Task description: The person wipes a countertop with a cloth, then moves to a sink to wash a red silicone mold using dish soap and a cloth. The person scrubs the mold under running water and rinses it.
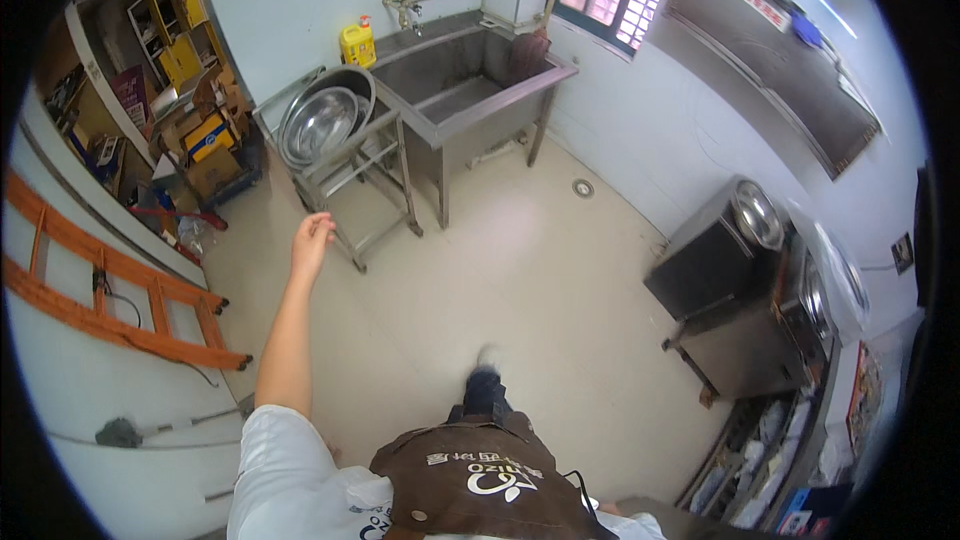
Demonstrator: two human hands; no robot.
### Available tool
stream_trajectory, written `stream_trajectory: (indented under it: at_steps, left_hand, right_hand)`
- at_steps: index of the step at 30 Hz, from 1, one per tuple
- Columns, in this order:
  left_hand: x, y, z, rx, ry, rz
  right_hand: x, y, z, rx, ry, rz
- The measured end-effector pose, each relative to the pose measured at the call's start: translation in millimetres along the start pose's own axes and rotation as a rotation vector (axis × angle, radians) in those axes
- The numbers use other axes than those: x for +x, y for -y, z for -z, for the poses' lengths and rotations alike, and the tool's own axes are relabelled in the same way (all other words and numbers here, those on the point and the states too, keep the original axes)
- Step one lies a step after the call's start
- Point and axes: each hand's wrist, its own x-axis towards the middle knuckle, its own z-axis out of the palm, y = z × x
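Note:
My left hand (311,236) is stretched out in front, its fingers loosely curled and slightly apart, with nothing seen in it. It appears in front of a metal stand (361,181), beside its near leg; contact cannot be told. On that stand's top, metal basins (322,124) lie tilted, one inside another. Behind is a stainless steel sink (480,101) with a yellow pump bottle (358,43) at its back left corner. My right hand is out of view; only a bit of skin shows low beside the brown apron (465,476).
An orange ladder (124,285) leans at the left, near a doorway with cardboard boxes (214,169). A floor drain (583,188) lies below the window. At the right are a dark metal box (701,259), a steel cabinet (757,352) and a rack of packages (742,457).

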Motion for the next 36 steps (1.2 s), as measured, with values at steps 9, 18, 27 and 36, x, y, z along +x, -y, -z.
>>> stream_trajectory:
  at_steps: [9, 18, 27, 36]
  left_hand:
    - [401, 3, -134, 0.190, -0.077, 0.060]
    - [783, -23, -151, 0.552, -0.258, 0.021]
    - [1015, -17, -174, 0.940, -0.220, 0.212]
    - [983, -67, -214, 1.293, -0.050, -0.347]
  right_hand:
    - [125, 453, 94, 0.305, -0.138, 0.402]
    - [-33, 990, 143, 0.207, -0.381, 1.081]
    - [30, 829, 143, -0.036, -0.083, 0.113]
    - [49, 1033, 161, -0.257, -0.162, 0.455]
